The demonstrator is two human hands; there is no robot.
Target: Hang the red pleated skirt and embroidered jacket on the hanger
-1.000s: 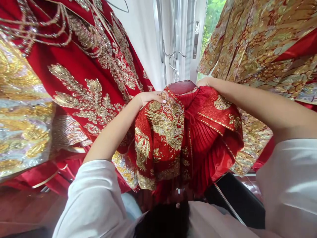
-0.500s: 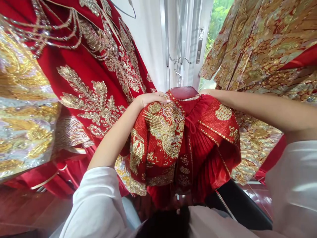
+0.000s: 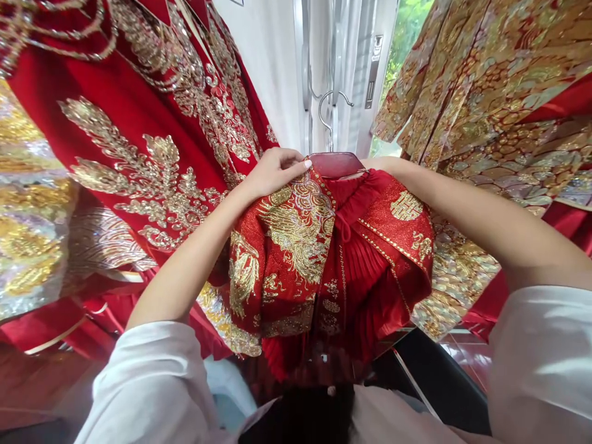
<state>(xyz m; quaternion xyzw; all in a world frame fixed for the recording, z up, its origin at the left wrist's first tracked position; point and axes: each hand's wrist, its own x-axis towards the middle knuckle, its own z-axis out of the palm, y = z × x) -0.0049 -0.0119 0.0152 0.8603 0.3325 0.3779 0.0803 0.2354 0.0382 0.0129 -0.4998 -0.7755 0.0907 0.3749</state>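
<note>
A red skirt with gold embroidery (image 3: 319,246) hangs from a dark red hanger (image 3: 336,164) with a metal hook. My left hand (image 3: 272,171) grips the skirt's waist at the hanger's left end, fingers curled over the fabric. My right hand (image 3: 383,165) reaches to the hanger's right end; its fingers are tucked behind the cloth and mostly hidden. Both arms are raised, in white sleeves.
A large red gown with gold and silver embroidery (image 3: 152,135) hangs at left. A gold brocade garment (image 3: 490,98) hangs at right. Behind the hanger are a white curtain (image 3: 272,61) and a window frame (image 3: 370,68). A black object (image 3: 439,382) lies low right.
The hanger and skirt have shifted slightly up and left. My left hand has lifted and curled its fingers more over the skirt's top edge.
</note>
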